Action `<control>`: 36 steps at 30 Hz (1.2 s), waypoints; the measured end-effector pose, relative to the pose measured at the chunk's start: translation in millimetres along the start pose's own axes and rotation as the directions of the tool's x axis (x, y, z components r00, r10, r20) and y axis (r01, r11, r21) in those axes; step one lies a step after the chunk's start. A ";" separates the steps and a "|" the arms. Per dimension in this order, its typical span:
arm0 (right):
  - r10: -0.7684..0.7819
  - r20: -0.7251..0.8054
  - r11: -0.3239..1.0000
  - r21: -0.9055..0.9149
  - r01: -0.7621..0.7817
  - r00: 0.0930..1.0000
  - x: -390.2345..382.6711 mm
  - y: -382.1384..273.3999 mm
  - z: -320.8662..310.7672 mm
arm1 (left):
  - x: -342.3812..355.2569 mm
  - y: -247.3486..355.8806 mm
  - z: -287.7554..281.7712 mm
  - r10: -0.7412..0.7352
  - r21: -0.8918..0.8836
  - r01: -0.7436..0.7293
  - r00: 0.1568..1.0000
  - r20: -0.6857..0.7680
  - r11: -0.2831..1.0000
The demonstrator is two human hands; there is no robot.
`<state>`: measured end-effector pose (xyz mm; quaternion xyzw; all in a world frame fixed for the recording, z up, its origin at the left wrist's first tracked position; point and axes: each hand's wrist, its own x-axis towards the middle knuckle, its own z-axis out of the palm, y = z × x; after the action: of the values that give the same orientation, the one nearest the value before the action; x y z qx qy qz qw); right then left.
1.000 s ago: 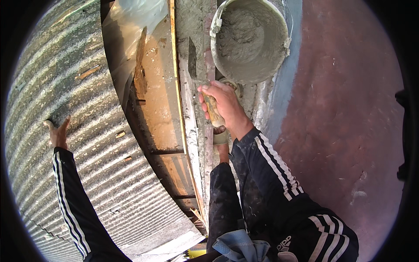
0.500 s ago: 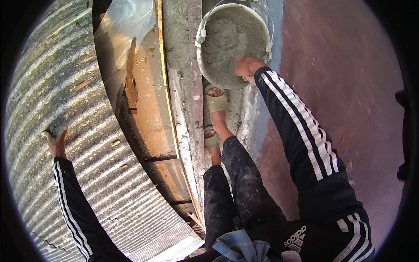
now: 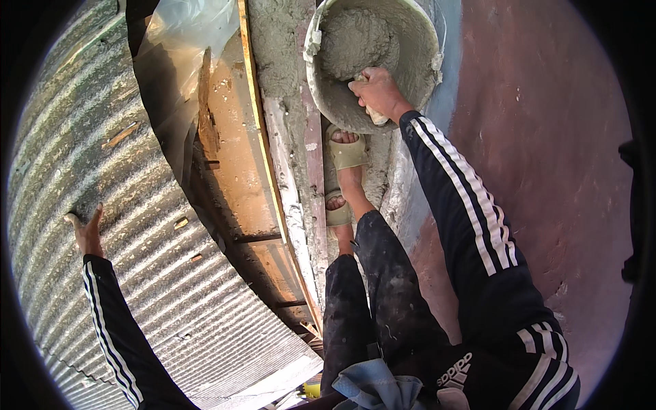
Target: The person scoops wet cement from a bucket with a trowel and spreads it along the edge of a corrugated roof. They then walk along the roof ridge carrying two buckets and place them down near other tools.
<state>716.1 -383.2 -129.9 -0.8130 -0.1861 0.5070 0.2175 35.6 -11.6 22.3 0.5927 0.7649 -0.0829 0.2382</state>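
Note:
My right hand (image 3: 383, 92) reaches into a bucket (image 3: 312, 72) of wet grey mortar (image 3: 355, 44). Its fingers are wrapped round the pale handle of a trowel (image 3: 376, 115); the blade is hidden in the bucket. At the far left, my left hand (image 3: 87, 234) lies against a corrugated roofing sheet (image 3: 157, 266), fingers spread and holding nothing.
My sandalled feet (image 3: 349, 152) stand on a narrow mortar-covered ledge beside the bucket. To the right rises a reddish-brown wall (image 3: 526, 137). A wooden batten (image 3: 256, 109), plastic sheeting (image 3: 198, 24) and a gap with brown boards (image 3: 236, 178) lie between ledge and roofing.
My right hand has moved slightly up and left, deeper over the bucket, and the handle now shows in it. The view has shifted a little. My left hand stays on the roofing sheet.

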 end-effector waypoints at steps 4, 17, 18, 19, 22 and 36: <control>-0.053 -0.024 0.993 0.104 0.055 0.998 -17.8 -4.9 -5.7 | 1.9 -1.9 -3.5 -0.028 -0.078 0.034 0.997 0.078 0.996; -0.058 -0.192 0.922 0.366 0.127 0.980 -100.3 -15.7 4.4 | -1.6 1.3 1.2 0.012 -0.048 -0.012 1.000 -0.005 0.999; -0.050 -0.202 0.929 0.350 0.120 0.978 -113.5 -20.8 3.5 | -0.9 0.0 0.0 0.039 -0.030 -0.040 0.999 -0.021 0.999; -0.040 -0.183 0.935 0.340 0.101 0.982 -128.3 -26.2 2.3 | -0.6 -0.9 0.0 0.017 -0.059 -0.017 1.000 0.002 0.998; -0.039 -0.140 0.940 0.332 0.084 0.989 -172.2 -43.0 7.1 | -0.7 -0.7 0.4 0.021 -0.012 -0.021 0.999 -0.031 1.000; -0.354 0.543 0.009 0.817 -0.577 0.762 -74.5 -63.4 106.1 | -6.5 14.2 2.8 0.048 0.010 -0.048 0.997 -0.052 0.999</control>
<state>583.8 -351.7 -81.5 -0.2057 0.2370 0.7384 0.5969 51.0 -14.3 25.1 0.6139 0.7561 -0.0650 0.2173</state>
